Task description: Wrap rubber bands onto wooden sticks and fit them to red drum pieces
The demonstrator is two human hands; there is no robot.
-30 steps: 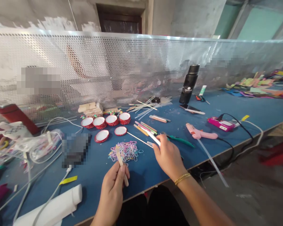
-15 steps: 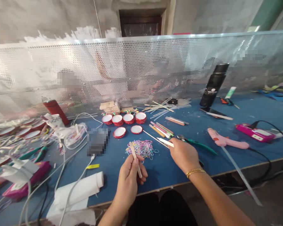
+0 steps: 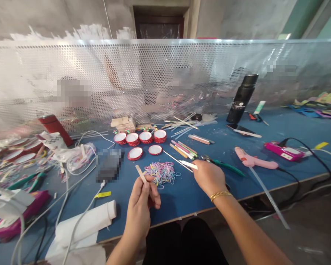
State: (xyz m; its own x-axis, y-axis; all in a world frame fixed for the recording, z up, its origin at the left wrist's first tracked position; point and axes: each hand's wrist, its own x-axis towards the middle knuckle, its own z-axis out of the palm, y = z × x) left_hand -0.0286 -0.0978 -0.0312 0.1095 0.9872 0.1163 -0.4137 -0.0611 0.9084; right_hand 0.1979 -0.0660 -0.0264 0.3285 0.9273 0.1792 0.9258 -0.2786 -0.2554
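My left hand (image 3: 141,204) is closed around a flat wooden craft stick (image 3: 140,172), whose upper end juts out above the thumb. Its lower part is hidden by the fingers. My right hand (image 3: 210,178) grips a slim white pen (image 3: 189,165) that points left, low over the table. A heap of pastel rubber bands (image 3: 165,173) lies between the hands. Just beyond the pen are two thin sticks (image 3: 172,154) and a row of coloured sticks (image 3: 184,149). Green-handled pliers (image 3: 227,166) lie beside my right hand.
Red-rimmed small drums (image 3: 146,137) stand behind the bands. A dark phone (image 3: 109,165), cables and a white roll (image 3: 89,222) occupy the left. Rightward are a pink glue gun (image 3: 255,160) and a black bottle (image 3: 242,99). A perforated metal screen (image 3: 154,81) borders the back.
The view has shifted, so everything sits further left. In my left hand the craft stick's lower end has gone behind the fingers. My right hand keeps its grip on the pen.
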